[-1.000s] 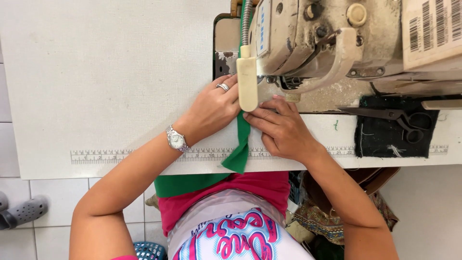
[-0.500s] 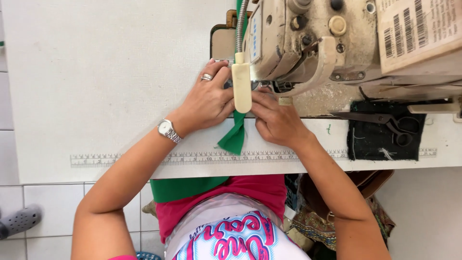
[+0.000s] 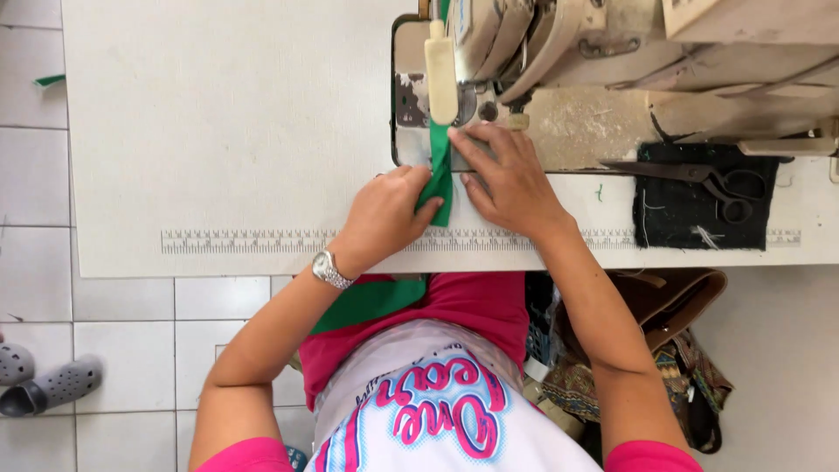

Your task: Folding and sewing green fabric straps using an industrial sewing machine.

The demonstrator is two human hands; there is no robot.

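Grey clogs (image 3: pixel 44 385) on white floor tiles, far left, cut off by the frame edge. Bench (image 3: pixel 227 131): pale, cloth-textured top with a printed ruler strip (image 3: pixel 262 240) along the near edge. Left hand (image 3: pixel 384 214), wristwatch (image 3: pixel 329 269) on the wrist: fingers together, pinching a fold of the green fabric strip (image 3: pixel 440 170) from the left, apparently to keep its edges lined up. The strip runs from under the sewing machine's foot area toward the body, over the bench edge and down into the lap (image 3: pixel 371 301). Right hand (image 3: pixel 507 179): fingers spread flat, close together, pressing the strip and the machine bed, seemingly to hold the cloth taut and guided. Sewing machine (image 3: pixel 594 61): cream, worn, top cut off; the needle is hidden behind a pale guard (image 3: pixel 441 74). Scissors (image 3: pixel 699 175) lie shut on a black cloth patch (image 3: pixel 699 205), right, within reach. Bags (image 3: pixel 664 367) below the bench, contents unclear.
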